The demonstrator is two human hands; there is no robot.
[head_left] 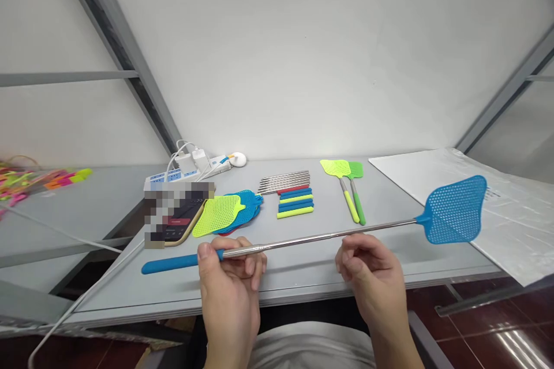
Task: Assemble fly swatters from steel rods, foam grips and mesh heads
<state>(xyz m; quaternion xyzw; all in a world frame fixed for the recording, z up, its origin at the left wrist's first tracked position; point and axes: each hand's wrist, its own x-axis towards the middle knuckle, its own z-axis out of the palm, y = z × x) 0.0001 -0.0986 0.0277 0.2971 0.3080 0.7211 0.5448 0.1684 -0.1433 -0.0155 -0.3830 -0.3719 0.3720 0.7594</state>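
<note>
A blue fly swatter [298, 241] with an extended telescopic metal rod lies across the view, its perforated head [455, 211] to the right. My left hand [231, 282] grips it where the blue handle [173, 263] meets the rod, thumb on top. Just under the far half of the rod, my right hand [372, 274] has its fingers curled in, with nothing visible inside them; whether they touch the rod I cannot tell. Beyond my hands lie loose swatter heads, a yellow-green one [219, 214] over blue ones [246, 207], metal rods [285, 181] and several coloured handle grips [296, 206].
Two swatters, yellow-green [348, 199] and green [357, 199], lie at the back right. A phone [184, 222] and a power strip [173, 177] with cables are on the left of the grey table [311, 268]. White sheet packaging [511, 230] covers the right side.
</note>
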